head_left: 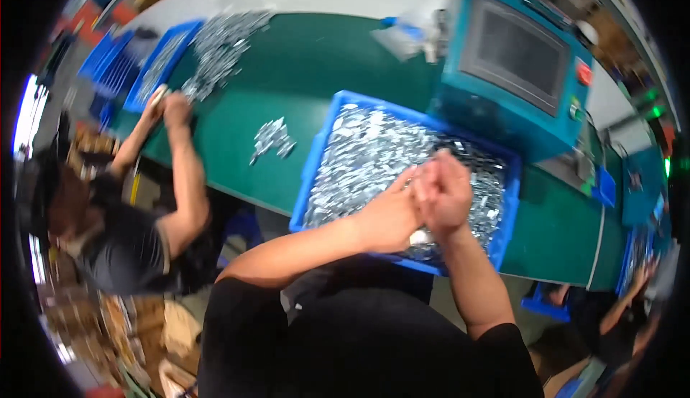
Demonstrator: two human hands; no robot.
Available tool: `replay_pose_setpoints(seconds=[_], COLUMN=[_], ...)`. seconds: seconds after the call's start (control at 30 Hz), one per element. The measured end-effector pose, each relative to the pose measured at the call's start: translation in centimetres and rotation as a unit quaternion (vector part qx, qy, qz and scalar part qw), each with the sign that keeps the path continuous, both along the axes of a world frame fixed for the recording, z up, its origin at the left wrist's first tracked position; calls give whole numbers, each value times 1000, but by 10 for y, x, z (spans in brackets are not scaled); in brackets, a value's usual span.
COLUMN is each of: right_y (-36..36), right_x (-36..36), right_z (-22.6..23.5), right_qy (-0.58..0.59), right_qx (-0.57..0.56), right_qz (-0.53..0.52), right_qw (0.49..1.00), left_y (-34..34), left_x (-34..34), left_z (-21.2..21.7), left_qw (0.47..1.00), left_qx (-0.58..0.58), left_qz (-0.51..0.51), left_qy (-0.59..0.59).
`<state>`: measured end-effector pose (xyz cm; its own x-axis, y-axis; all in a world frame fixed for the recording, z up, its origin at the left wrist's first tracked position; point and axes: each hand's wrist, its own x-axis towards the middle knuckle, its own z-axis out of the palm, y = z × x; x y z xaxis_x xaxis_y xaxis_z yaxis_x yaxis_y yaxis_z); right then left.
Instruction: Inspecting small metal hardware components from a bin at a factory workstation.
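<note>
Both my hands meet over a blue plastic tray heaped with small shiny metal pieces. My left hand comes in from the left, its fingers bent and partly hidden against the other hand. Fingers curled in, my right hand touches the left one. Whatever they grip between them is hidden and blurred. A small pale, shiny spot shows just below the two hands; I cannot make out whether it is held or lies in the tray.
A teal machine with a grey screen stands behind the tray on the green table. Loose metal pieces lie in a small pile and a larger heap. At left, a co-worker's hands work near another blue tray. Plastic bags lie behind.
</note>
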<state>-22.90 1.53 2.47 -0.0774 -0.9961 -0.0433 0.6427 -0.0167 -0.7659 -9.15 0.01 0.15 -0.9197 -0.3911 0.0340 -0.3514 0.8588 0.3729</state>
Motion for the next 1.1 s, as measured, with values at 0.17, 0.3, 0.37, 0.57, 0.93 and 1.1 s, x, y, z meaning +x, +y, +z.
replay_pose_setpoints(seconds=[0.17,0.3,0.37,0.57,0.93,1.1], right_y=[-3,1,2,-2,1,6], right_x=[11,16,18,19,16,16], right_z=[-4,-9,-15,-19,-24,-25], right_qy=[87,108,160,206,225,270], right_qx=[-42,-43,-57,-65,-81,-98], right_qz=[15,36,68,64,95,105], right_qw=[995,993,983,974,966,952], left_y=[9,-17,-25,-35,-36,-5], left_x=[116,213,230,235,240,210], left_z=[-2,-50,-65,-64,-64,-35], left_qw=[903,764,768,780,798,721], left_qx=[-105,-229,-177,-108,-101,66], left_qz=[323,568,581,590,574,593], left_qy=[264,204,204,179,152,353])
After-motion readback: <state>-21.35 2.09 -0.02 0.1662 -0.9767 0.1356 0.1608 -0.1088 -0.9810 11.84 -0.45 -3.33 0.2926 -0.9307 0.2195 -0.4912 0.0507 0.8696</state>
